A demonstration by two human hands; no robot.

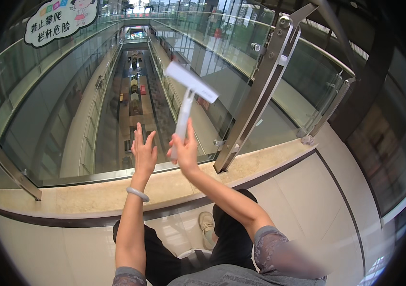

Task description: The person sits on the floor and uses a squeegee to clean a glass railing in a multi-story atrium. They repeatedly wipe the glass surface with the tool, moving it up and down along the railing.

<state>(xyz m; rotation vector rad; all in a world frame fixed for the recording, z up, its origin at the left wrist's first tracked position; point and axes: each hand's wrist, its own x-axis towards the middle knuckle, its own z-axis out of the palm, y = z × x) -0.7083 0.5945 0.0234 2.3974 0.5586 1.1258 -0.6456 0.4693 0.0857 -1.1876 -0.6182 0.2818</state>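
Just above the frame's center, a white squeegee (183,117) rose from a right hand (186,151) wrapped around its handle, whose long axis leaned slightly right; its head slanted toward lower right. Farther from it, to the left, an open left hand (144,153) held nothing. Whether either touched the glass panel (93,133) could not be told.

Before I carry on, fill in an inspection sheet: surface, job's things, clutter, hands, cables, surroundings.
Surface: upright clear glass panel above a beige stone ledge.
Job's things: white T-shaped squeegee-like tool, raised before the glass; contact unclear.
Clutter: small pale object by the rightmost silver metal post, too small to identify.
Hands: right hand grips the tool; left hand empty and open.
Cables: nothing seen.
Surroundings: deep atrium beyond the glass; white cloud-shaped sign upper left.
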